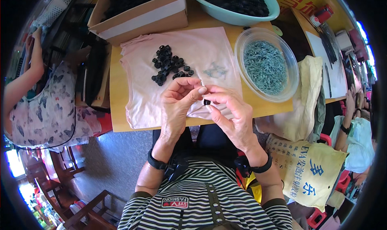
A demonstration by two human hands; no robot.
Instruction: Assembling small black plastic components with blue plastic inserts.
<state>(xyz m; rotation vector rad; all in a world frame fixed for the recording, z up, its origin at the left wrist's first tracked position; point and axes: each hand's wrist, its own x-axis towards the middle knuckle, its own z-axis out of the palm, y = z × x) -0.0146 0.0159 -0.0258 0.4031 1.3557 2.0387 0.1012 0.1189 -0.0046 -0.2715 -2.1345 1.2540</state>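
My left hand (177,103) is closed in a pinch, thumb against forefinger, on a small silvery screw whose pale end shows above the fingertips. Beside it, my right hand (230,111) grips a small black plastic piece (207,102) between thumb and fingers. The two hands nearly touch over the near part of a pink cloth (141,97). A heap of similar black plastic pieces (163,65) lies on the cloth beyond my left hand. Farther right on the cloth is a loose scatter of small screws (215,70).
A round clear tub (294,75) full of small screws stands at right on the wooden table (117,117). At the back are a cardboard box (141,22) and a pale green basin (229,18), both holding black pieces. Another person (40,101) is at left; a printed sack (314,169) sits at lower right.
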